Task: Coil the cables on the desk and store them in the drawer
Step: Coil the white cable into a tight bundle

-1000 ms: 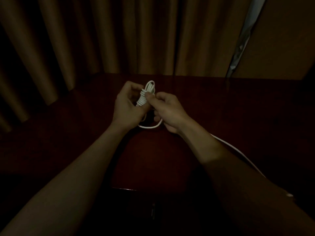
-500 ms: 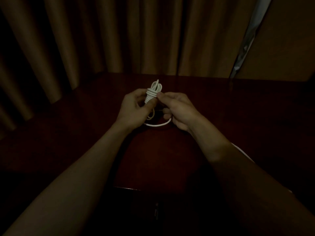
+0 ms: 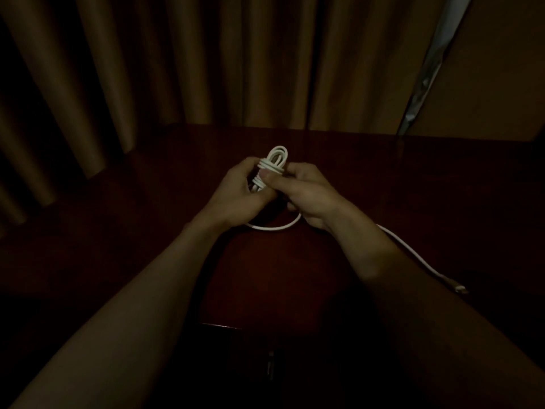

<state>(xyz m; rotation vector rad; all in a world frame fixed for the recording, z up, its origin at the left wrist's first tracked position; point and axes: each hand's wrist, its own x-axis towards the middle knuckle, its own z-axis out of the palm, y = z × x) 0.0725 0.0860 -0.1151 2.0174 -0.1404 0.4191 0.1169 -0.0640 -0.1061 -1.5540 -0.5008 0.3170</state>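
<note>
A white cable (image 3: 275,160) is bundled into a small coil above the dark wooden desk (image 3: 147,231). My left hand (image 3: 236,196) grips the bundle from the left. My right hand (image 3: 306,196) pinches the cable against the bundle from the right. A loose loop of the same cable hangs below both hands, and its tail runs under my right forearm to a plug end (image 3: 458,288) lying on the desk at the right. The lower part of the bundle is hidden by my fingers.
Brown curtains (image 3: 206,60) hang close behind the desk. A bright gap (image 3: 433,63) shows at the curtain's right edge. A dark drawer front with a handle (image 3: 269,364) sits below the desk's near edge, between my forearms.
The cable's tail has been drawn in, so its plug end now lies nearer on the desk at the right. Both hands have stayed on the bundle, which shows more turns.
</note>
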